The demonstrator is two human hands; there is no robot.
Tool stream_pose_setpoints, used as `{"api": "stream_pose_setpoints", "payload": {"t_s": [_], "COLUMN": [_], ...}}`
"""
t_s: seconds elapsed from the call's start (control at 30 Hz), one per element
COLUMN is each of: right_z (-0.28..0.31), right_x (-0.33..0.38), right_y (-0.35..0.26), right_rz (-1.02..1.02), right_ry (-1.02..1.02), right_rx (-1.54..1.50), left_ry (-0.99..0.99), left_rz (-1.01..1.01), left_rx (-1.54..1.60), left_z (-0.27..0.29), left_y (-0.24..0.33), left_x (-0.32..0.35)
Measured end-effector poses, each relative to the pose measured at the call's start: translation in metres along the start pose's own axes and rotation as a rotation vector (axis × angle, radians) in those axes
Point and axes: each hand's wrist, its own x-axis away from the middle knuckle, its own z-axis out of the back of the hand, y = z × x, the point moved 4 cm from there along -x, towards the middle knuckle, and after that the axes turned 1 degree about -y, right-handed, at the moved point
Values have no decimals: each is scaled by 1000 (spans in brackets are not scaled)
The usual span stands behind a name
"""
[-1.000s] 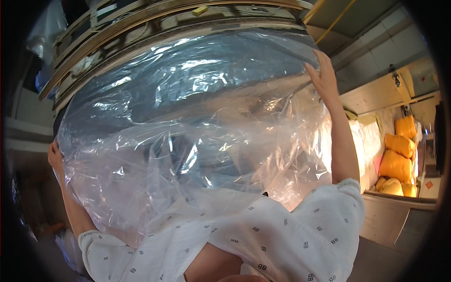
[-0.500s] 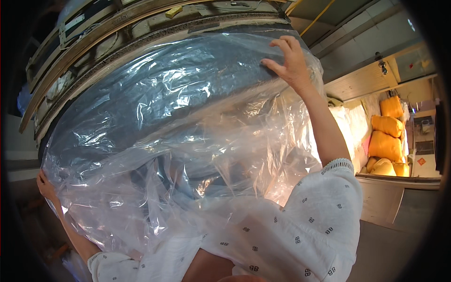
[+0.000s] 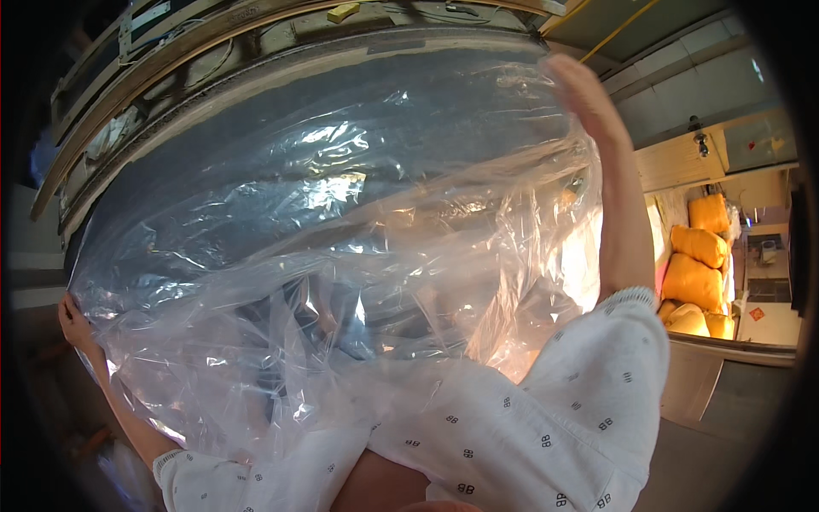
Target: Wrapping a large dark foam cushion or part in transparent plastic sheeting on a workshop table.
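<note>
A large clear plastic sheet (image 3: 333,196) spreads over a dark flat surface and drapes down its near side towards my white patterned shirt. At the far left, my left hand (image 3: 75,322) is closed on the sheet's edge, its fingers partly hidden. My right hand (image 3: 587,96) is at the sheet's far right corner, smeared by motion, so its grip is unclear. Creases and bright reflections run across the middle of the plastic, and its near part hangs in loose folds.
A long wooden rail (image 3: 162,75) bounds the far side, with a small yellow block (image 3: 343,13) behind it. Stacked orange bundles (image 3: 695,269) stand to the right, below a pale panel (image 3: 678,156). A yellow cord (image 3: 621,30) runs at the upper right.
My right hand has moved right and away from me to the sheet's far right corner. The plastic lies flatter at its far side. My left hand stays at the left edge.
</note>
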Motion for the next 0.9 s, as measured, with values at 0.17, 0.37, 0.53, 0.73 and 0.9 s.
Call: {"api": "stream_pose_setpoints", "payload": {"t_s": [0.17,0.37,0.53,0.73,0.9], "right_z": [-30,-37,-31,-15,42], "right_x": [-33,-47,-67,-95,-116], "right_y": [55,62,85,69,-12], "right_rz": [111,128,209,247,231], "right_ry": [95,169,130,-139,238], "right_rx": [1102,1041,839,639,-194], "left_ry": [52,-24,-98,82,272], "left_rz": [3,463,433,583,378], "left_rx": [77,663,464,668,1001], "left_z": [35,124,152,113,93], "left_y": [30,102,90,50,136], "left_x": [11,75,115,99,3]}}
